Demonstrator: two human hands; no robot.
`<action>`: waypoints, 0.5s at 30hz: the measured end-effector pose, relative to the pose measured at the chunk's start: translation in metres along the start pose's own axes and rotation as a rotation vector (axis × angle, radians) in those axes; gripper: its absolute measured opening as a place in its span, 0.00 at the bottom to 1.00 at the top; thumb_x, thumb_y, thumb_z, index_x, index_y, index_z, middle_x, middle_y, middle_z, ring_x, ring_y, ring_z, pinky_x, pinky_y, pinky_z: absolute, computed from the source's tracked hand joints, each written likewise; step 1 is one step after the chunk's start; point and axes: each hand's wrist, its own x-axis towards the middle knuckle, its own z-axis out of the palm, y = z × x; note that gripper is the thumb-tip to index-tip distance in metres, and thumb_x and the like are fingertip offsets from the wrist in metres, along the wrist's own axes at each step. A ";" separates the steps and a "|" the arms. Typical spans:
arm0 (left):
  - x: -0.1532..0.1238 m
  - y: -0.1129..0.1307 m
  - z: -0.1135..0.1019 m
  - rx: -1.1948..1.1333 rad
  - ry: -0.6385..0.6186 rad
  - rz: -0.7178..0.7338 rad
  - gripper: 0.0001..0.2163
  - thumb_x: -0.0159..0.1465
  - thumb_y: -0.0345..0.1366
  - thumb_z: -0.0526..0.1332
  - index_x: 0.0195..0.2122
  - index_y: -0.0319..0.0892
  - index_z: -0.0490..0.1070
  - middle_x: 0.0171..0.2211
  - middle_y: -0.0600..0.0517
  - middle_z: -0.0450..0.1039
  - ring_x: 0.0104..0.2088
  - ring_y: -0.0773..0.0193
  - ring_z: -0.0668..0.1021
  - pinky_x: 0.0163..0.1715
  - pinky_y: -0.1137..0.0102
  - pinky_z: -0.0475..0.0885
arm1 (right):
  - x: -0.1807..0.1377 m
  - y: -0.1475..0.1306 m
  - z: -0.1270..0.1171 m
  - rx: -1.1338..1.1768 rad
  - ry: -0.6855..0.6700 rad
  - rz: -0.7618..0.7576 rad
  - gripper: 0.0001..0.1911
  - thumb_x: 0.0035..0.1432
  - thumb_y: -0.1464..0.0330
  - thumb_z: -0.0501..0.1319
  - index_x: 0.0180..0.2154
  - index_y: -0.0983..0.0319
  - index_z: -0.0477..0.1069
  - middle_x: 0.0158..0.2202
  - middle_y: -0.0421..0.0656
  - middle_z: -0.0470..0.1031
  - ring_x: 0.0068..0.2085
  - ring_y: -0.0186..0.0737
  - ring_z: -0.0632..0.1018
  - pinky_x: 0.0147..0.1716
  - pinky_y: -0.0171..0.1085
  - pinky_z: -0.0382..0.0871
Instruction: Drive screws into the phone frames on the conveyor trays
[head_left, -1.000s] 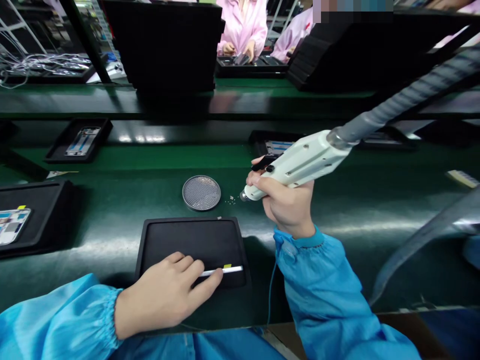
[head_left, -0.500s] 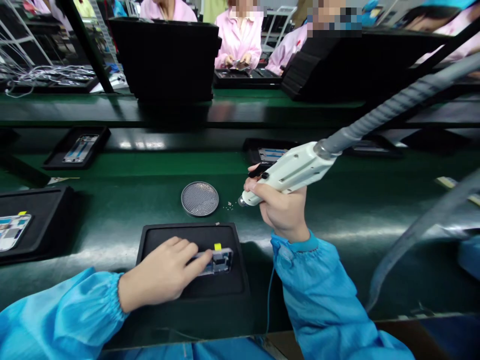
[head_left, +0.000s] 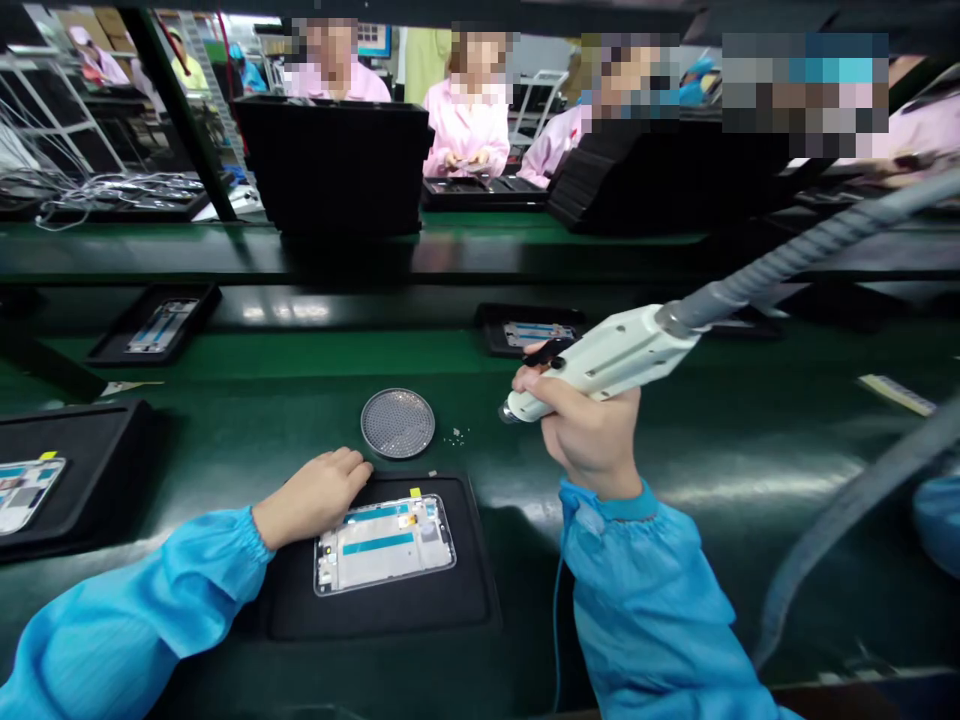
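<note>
A phone frame (head_left: 384, 543) with a small yellow tab lies flat, inner side up, in a black tray (head_left: 465, 600) in front of me. My left hand (head_left: 315, 492) rests at the tray's upper left corner, fingers curled loosely, touching the tray edge beside the frame and holding nothing. My right hand (head_left: 589, 425) grips a white electric screwdriver (head_left: 607, 360) with a grey hose, its tip pointing left and down above the green belt. A round metal mesh dish (head_left: 397, 422) sits just behind the tray, with tiny screws (head_left: 455, 435) scattered beside it.
Black trays with phone frames sit at the left (head_left: 75, 470), far left (head_left: 157, 322) and behind my right hand (head_left: 525, 332). Tall black tray stacks (head_left: 334, 165) stand on the far bench. People in pink coats work beyond. A grey hose (head_left: 847, 510) crosses the right.
My left hand turned the phone frame from on edge to flat in the tray, then let go and slid to the tray's upper left corner. The screwdriver stayed roughly in place.
</note>
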 end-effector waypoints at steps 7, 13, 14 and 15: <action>-0.009 0.002 -0.024 -0.216 0.064 -0.016 0.12 0.71 0.30 0.48 0.48 0.39 0.69 0.39 0.46 0.74 0.37 0.63 0.77 0.38 0.70 0.76 | 0.023 -0.014 -0.018 0.014 0.180 -0.081 0.10 0.37 0.73 0.70 0.26 0.58 0.73 0.26 0.37 0.73 0.26 0.38 0.74 0.30 0.42 0.73; 0.026 -0.061 -0.047 -0.254 0.201 -0.340 0.14 0.72 0.37 0.48 0.49 0.40 0.71 0.44 0.47 0.77 0.43 0.60 0.79 0.44 0.67 0.76 | 0.036 -0.004 -0.034 -0.014 0.280 -0.123 0.11 0.36 0.71 0.71 0.26 0.60 0.72 0.27 0.39 0.75 0.28 0.40 0.76 0.29 0.41 0.74; 0.037 -0.077 -0.051 -0.235 0.225 -0.414 0.14 0.72 0.38 0.49 0.49 0.39 0.71 0.44 0.46 0.77 0.43 0.60 0.79 0.45 0.66 0.76 | 0.037 0.000 -0.036 -0.025 0.276 -0.122 0.11 0.37 0.71 0.71 0.27 0.61 0.72 0.27 0.39 0.76 0.29 0.41 0.77 0.30 0.41 0.74; 0.048 -0.092 -0.057 -0.213 0.244 -0.485 0.13 0.73 0.39 0.50 0.50 0.39 0.70 0.45 0.46 0.76 0.44 0.59 0.79 0.46 0.64 0.76 | 0.038 0.004 -0.038 -0.041 0.265 -0.117 0.12 0.38 0.71 0.71 0.28 0.61 0.72 0.28 0.40 0.76 0.30 0.41 0.78 0.30 0.41 0.75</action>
